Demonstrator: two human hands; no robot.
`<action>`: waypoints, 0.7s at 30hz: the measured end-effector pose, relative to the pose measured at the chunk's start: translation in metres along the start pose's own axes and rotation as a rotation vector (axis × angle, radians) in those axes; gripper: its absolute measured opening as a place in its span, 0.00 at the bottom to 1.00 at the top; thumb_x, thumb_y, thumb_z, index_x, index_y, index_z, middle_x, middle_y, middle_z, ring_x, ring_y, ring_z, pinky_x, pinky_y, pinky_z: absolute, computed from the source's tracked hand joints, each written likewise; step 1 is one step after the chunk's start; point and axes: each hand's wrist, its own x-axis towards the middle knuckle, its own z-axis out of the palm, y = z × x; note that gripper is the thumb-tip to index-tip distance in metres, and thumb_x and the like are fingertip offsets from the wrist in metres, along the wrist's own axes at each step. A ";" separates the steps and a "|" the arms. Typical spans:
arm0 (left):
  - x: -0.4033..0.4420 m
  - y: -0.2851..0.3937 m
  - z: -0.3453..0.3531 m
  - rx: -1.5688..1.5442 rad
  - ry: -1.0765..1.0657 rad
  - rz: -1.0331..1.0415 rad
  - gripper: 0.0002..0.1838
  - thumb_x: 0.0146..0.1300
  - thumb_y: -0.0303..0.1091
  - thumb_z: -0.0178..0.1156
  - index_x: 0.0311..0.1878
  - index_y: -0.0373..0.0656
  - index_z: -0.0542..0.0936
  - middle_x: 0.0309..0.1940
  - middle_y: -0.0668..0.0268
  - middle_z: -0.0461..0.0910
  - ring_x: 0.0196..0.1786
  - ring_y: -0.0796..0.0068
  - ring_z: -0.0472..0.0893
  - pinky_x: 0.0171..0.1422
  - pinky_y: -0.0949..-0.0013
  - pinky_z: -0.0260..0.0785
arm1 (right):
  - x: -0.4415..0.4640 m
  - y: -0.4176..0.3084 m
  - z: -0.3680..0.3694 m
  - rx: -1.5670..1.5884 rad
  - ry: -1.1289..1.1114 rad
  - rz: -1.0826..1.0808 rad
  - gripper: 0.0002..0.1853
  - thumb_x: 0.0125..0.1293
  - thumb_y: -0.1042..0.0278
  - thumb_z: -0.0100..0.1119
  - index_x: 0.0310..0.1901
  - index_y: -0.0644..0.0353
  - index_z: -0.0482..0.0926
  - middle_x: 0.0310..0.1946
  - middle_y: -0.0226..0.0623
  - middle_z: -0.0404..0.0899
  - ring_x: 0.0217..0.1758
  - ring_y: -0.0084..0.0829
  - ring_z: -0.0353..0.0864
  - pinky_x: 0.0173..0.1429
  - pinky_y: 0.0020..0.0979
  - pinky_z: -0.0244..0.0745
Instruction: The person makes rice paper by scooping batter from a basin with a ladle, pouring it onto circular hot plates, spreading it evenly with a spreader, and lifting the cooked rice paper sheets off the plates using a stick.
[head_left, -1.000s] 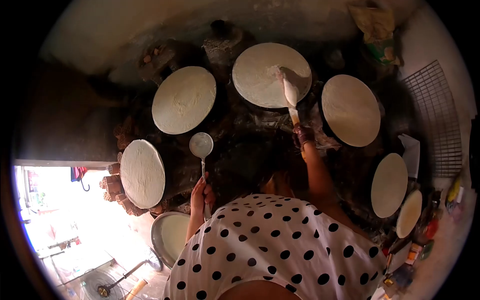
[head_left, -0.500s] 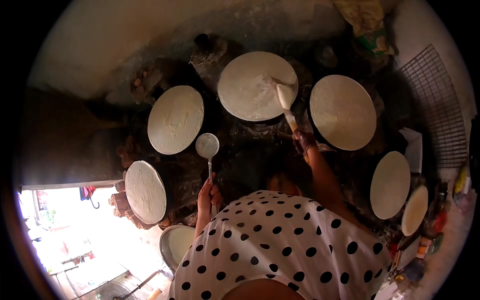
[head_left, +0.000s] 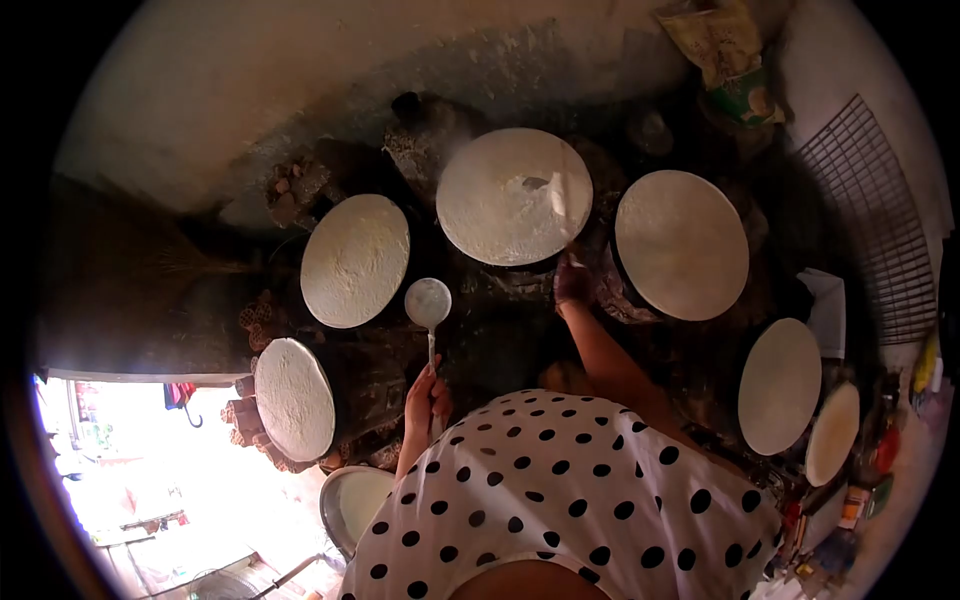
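My left hand is closed round the long handle of a ladle, its round bowl up and coated pale. Farther ahead, my right hand grips a spatula whose pale blade lies over the right part of the far round griddle. White batter covers this griddle, with a small dark patch left of the blade. Most of the spatula's handle is hard to make out. To my right hand's right is another pale-coated griddle. Left of the ladle, a batter-covered griddle has a rough surface.
Other pale discs stand at the left and right, with a smaller disc beyond. A bowl of white liquid sits by my left elbow. A wire grid leans at the right wall; a bag lies behind.
My right hand has moved left, and the spatula blade has turned more upright over the far griddle. The ladle stays in my left hand. The whole view has shifted slightly.
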 end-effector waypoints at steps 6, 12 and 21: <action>0.006 0.000 0.011 0.098 0.039 -0.077 0.18 0.73 0.34 0.43 0.64 0.47 0.69 0.20 0.73 0.63 0.14 0.81 0.59 0.18 0.77 0.56 | -0.005 -0.079 0.062 -0.946 0.281 0.160 0.26 0.67 0.50 0.47 0.62 0.54 0.72 0.61 0.49 0.71 0.62 0.47 0.73 0.63 0.38 0.67; 0.013 -0.008 0.026 0.155 0.027 -0.121 0.18 0.74 0.35 0.42 0.63 0.46 0.68 0.19 0.74 0.62 0.14 0.82 0.59 0.18 0.76 0.56 | 0.002 -0.047 0.003 -1.045 0.326 0.177 0.25 0.70 0.45 0.45 0.63 0.48 0.72 0.56 0.45 0.77 0.54 0.45 0.78 0.57 0.37 0.69; 0.153 0.017 0.072 0.632 -0.046 -0.022 0.18 0.71 0.39 0.49 0.60 0.44 0.71 0.17 0.72 0.65 0.13 0.81 0.63 0.16 0.75 0.56 | -0.020 -0.094 0.011 -1.446 0.215 0.195 0.25 0.69 0.45 0.45 0.64 0.40 0.70 0.53 0.48 0.77 0.51 0.47 0.79 0.55 0.39 0.71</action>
